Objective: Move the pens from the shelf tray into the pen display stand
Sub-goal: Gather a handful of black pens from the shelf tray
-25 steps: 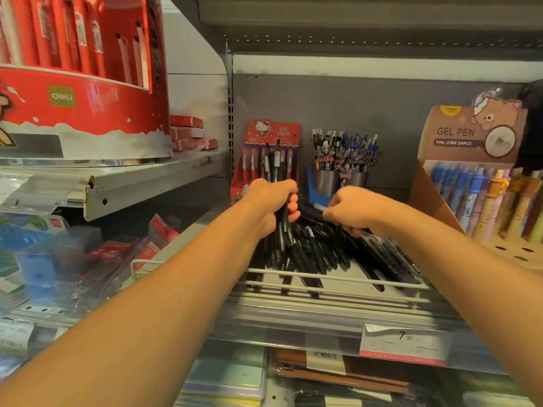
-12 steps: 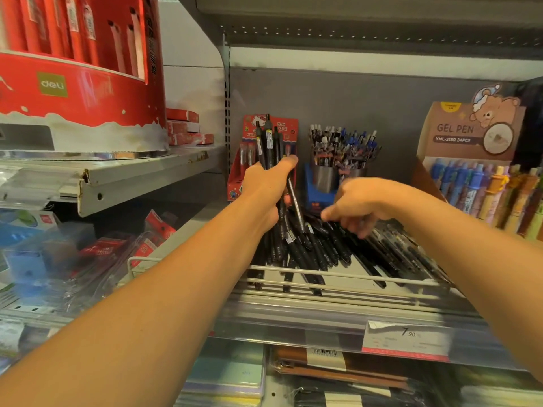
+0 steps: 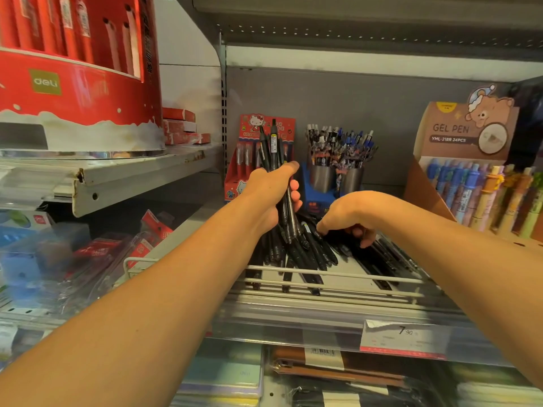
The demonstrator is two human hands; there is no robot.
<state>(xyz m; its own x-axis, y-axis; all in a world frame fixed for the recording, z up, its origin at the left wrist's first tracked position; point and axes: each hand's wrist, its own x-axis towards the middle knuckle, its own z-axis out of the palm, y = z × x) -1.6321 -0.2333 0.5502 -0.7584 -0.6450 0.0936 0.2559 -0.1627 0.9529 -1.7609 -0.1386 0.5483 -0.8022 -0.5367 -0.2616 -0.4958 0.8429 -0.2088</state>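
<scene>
The left hand [image 3: 271,195] is wrapped around a bundle of black pens [image 3: 276,160], held nearly upright; three tops stick out above the fist (there may be more, hidden inside the grip). Right behind them stands the red pen stand [image 3: 249,142], against the back wall. The right hand [image 3: 346,215] reaches down, fingers curled, its fingertips [image 3: 321,230] touching the loose black pens [image 3: 311,254] piled in the wire tray [image 3: 338,279]; whether it has pinched one I cannot tell. The pile is too tangled to count. The two hands are near each other but apart. Beside the stand are two metal cups [image 3: 338,177] crammed with pens, and one gel pen box [image 3: 464,136] at right.
</scene>
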